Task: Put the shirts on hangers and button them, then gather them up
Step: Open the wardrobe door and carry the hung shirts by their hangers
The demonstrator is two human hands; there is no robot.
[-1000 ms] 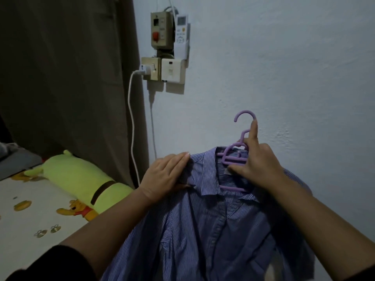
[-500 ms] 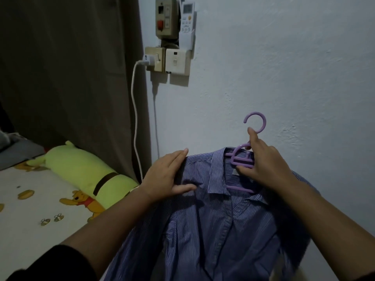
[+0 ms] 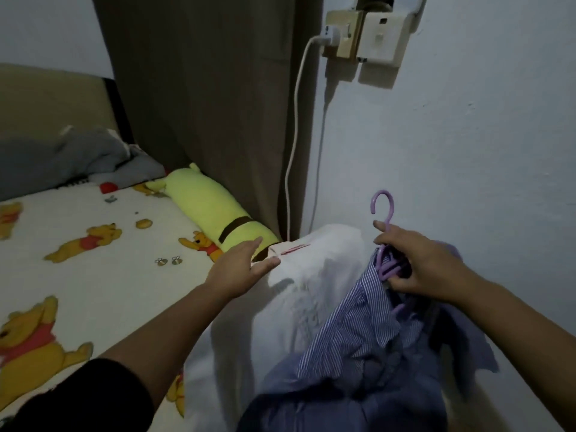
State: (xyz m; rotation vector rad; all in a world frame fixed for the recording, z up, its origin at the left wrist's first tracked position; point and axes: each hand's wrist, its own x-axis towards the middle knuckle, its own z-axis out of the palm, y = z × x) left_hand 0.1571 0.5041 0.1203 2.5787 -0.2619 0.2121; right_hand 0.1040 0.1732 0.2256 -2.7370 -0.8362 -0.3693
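Observation:
A blue striped shirt (image 3: 352,335) hangs on a purple hanger (image 3: 385,210), lowered near the wall at the lower right. My right hand (image 3: 417,263) grips the hanger at its neck, the hook standing free above my fingers. A white garment (image 3: 311,275) lies on the bed beside the blue shirt, with a small red mark near its top edge. My left hand (image 3: 240,266) reaches out with straight fingers, its thumb touching the white garment's upper edge. The lower part of the blue shirt bunches up at the bottom of the view.
The bed has a cartoon-bear sheet (image 3: 93,275). A yellow-green bolster (image 3: 212,213) lies along a brown curtain (image 3: 212,104). Grey bedding (image 3: 78,157) is heaped at the far left. A white cable (image 3: 294,145) drops from a wall socket (image 3: 343,35). The wall is close on the right.
My left hand let go of the blue shirt's collar and moved left to the white garment. My right hand lowered the hanger with the shirt. The view tilted down toward the bed.

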